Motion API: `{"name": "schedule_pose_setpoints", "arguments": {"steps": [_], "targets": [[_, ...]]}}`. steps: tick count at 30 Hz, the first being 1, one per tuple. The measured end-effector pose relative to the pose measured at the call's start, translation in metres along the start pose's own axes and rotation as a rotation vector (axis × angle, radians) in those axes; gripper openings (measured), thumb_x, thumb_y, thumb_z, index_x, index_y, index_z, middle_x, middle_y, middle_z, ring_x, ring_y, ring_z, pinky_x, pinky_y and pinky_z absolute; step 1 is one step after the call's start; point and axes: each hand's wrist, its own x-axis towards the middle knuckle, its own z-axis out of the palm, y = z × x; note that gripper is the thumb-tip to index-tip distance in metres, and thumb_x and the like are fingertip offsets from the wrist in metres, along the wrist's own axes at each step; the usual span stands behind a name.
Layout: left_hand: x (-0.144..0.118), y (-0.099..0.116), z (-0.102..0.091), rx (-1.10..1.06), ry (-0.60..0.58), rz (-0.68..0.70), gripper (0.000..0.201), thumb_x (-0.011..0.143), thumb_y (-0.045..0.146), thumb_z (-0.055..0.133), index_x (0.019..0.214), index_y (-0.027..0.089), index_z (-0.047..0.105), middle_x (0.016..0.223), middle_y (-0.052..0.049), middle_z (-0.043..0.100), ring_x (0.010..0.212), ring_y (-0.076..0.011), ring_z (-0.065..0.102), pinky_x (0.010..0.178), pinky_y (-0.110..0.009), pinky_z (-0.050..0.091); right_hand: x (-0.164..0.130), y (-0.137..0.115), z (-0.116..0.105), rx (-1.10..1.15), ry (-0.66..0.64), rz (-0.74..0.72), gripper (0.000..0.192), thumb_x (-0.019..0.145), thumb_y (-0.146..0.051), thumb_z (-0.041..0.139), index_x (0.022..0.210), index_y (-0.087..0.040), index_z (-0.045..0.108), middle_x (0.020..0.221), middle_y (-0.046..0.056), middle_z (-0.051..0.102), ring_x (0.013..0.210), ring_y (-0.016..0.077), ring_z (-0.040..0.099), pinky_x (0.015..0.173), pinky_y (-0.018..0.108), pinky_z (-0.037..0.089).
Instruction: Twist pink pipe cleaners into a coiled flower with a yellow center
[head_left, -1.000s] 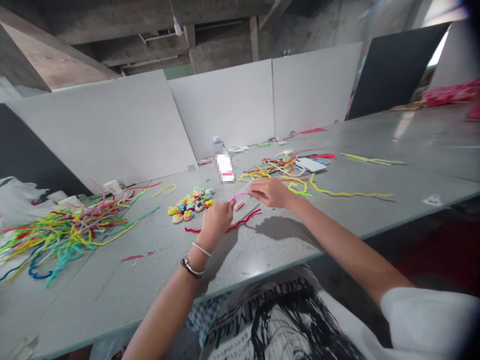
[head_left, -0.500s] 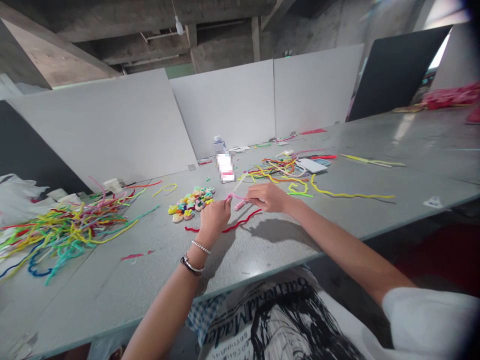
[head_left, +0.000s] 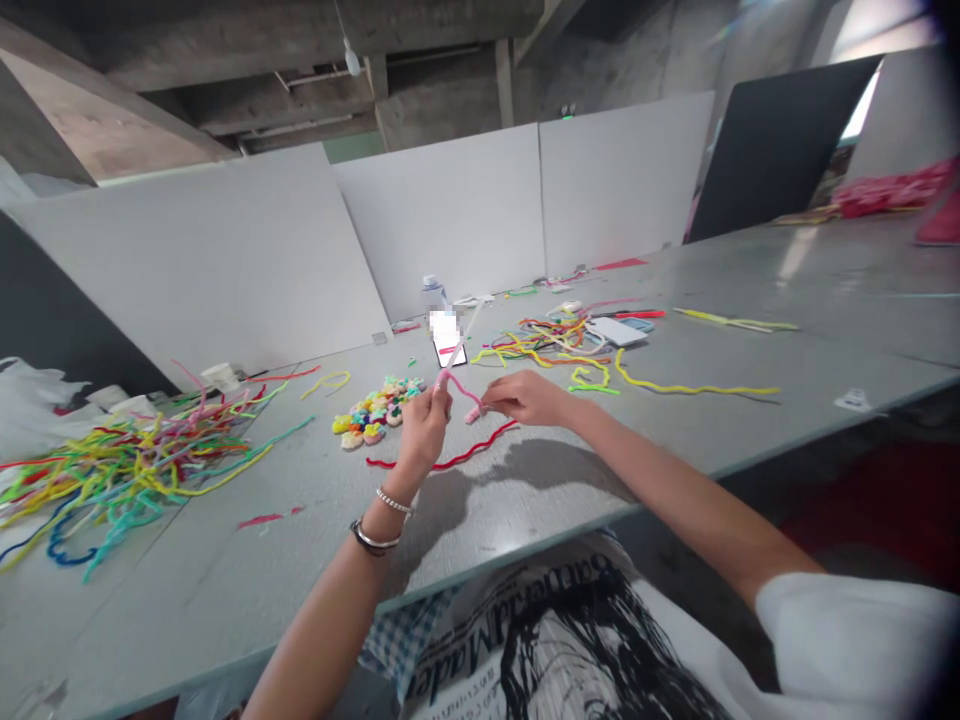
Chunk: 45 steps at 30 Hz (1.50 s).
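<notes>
I hold a pink stem [head_left: 459, 388] above the surface [head_left: 525, 500], just nearer me than the phone [head_left: 448, 340]. My left hand [head_left: 424, 428] is raised, fingers [head_left: 442, 396] pinched shut on the stem's upper bend, with its pale tail pointing up toward the phone. My right hand [head_left: 525, 398] sits to the right of that, fingers closed on the stem's lower end, where a small pink coil seems to be forming; the blur keeps me from telling how tight it is.

I judge this as the shaping step: one end is anchored, the other is being bent or wound. The next move would call for a firm pinch on the left while the right turns the end round, keeping the loops close and even.

A red stem [head_left: 457, 458] lies on the surface under my hands, nearer me than the phone. Left of the phone rests a cluster of small flowers [head_left: 375, 410]; far left of it, a heap of stems [head_left: 127, 460].
</notes>
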Motion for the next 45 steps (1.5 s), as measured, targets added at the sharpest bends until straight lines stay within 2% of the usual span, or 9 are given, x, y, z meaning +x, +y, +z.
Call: {"name": "schedule_pose_setpoints", "arguments": {"steps": [5, 8, 14, 17, 21, 27, 36, 41, 45], "targets": [[-0.002, 0.004, -0.003, -0.481, -0.48, -0.149, 0.05, 0.084, 0.058, 0.04, 0.054, 0.019, 0.029, 0.041, 0.008, 0.023, 0.035, -0.0038, 0.02, 0.038, -0.02, 0.014, -0.002, 0.007, 0.002, 0.004, -0.056, 0.074, 0.024, 0.086, -0.018, 0.046, 0.09, -0.018, 0.069, 0.079, 0.004, 0.068, 0.066, 0.0121, 0.055, 0.059, 0.021, 0.033], [-0.003, 0.005, -0.011, -0.632, -0.786, -0.228, 0.047, 0.083, 0.054, 0.045, 0.055, 0.019, 0.03, 0.041, 0.009, 0.023, 0.035, -0.0036, 0.019, 0.037, -0.019, 0.013, -0.002, 0.012, 0.003, -0.002, -0.04, 0.058, 0.024, 0.087, -0.022, 0.047, 0.092, -0.018, 0.07, 0.079, 0.004, 0.069, 0.069, 0.0132, 0.057, 0.061, 0.022, 0.034], [-0.001, 0.007, -0.024, -0.436, -1.279, -0.43, 0.048, 0.081, 0.056, 0.046, 0.055, 0.02, 0.029, 0.043, 0.008, 0.021, 0.037, -0.004, 0.015, 0.036, -0.02, 0.009, -0.001, 0.007, 0.001, 0.027, -0.097, 0.08, 0.025, 0.086, -0.023, 0.048, 0.096, -0.019, 0.071, 0.087, 0.005, 0.071, 0.073, 0.0135, 0.06, 0.063, 0.021, 0.036], [-0.001, 0.01, -0.024, -0.249, -1.371, -0.487, 0.05, 0.079, 0.059, 0.047, 0.054, 0.02, 0.029, 0.045, 0.008, 0.021, 0.038, -0.0042, 0.015, 0.037, -0.021, 0.009, -0.002, 0.007, 0.005, 0.006, -0.143, 0.075, 0.025, 0.087, -0.024, 0.048, 0.097, -0.022, 0.071, 0.09, 0.004, 0.072, 0.074, 0.0133, 0.061, 0.062, 0.021, 0.036], [-0.002, 0.01, -0.019, -0.037, -1.329, -0.479, 0.054, 0.074, 0.065, 0.048, 0.051, 0.02, 0.03, 0.044, 0.007, 0.022, 0.038, -0.005, 0.017, 0.038, -0.022, 0.012, -0.004, 0.014, 0.01, 0.017, -0.159, 0.077, 0.026, 0.087, -0.023, 0.047, 0.095, -0.023, 0.072, 0.095, 0.004, 0.072, 0.076, 0.0132, 0.062, 0.063, 0.021, 0.035], [-0.002, 0.001, -0.013, 0.208, -1.045, -0.439, 0.054, 0.069, 0.069, 0.049, 0.053, 0.018, 0.042, 0.045, 0.005, 0.033, 0.038, -0.0065, 0.027, 0.04, -0.023, 0.021, -0.005, 0.018, 0.008, -0.08, -0.135, 0.13, 0.024, 0.087, -0.022, 0.048, 0.087, -0.019, 0.072, 0.083, 0.004, 0.071, 0.067, 0.0129, 0.058, 0.059, 0.023, 0.032], [0.006, -0.016, -0.008, 0.294, -0.686, -0.257, 0.057, 0.079, 0.064, 0.035, 0.045, 0.018, 0.04, 0.038, 0.003, 0.034, 0.04, -0.0089, 0.031, 0.046, -0.025, 0.023, -0.003, 0.022, 0.008, -0.292, 0.078, 0.133, 0.021, 0.089, -0.023, 0.046, 0.086, -0.016, 0.066, 0.083, 0.007, 0.066, 0.08, 0.0177, 0.056, 0.071, 0.027, 0.037], [0.01, -0.024, -0.006, 0.282, -0.464, -0.252, 0.056, 0.082, 0.061, 0.032, 0.046, 0.018, 0.041, 0.039, 0.002, 0.038, 0.041, -0.0097, 0.036, 0.047, -0.025, 0.026, -0.002, 0.018, 0.008, -0.23, 0.079, 0.08, 0.028, 0.093, -0.028, 0.038, 0.093, -0.017, 0.064, 0.089, 0.008, 0.065, 0.086, 0.018, 0.055, 0.075, 0.028, 0.039], [0.013, -0.025, -0.007, 0.186, -0.364, -0.24, 0.056, 0.082, 0.061, 0.033, 0.047, 0.018, 0.039, 0.039, 0.003, 0.036, 0.04, -0.0081, 0.033, 0.045, -0.023, 0.024, -0.002, 0.016, 0.009, -0.205, 0.03, 0.084, 0.031, 0.094, -0.029, 0.036, 0.09, -0.017, 0.065, 0.087, 0.007, 0.065, 0.084, 0.0174, 0.057, 0.074, 0.027, 0.039]]}}
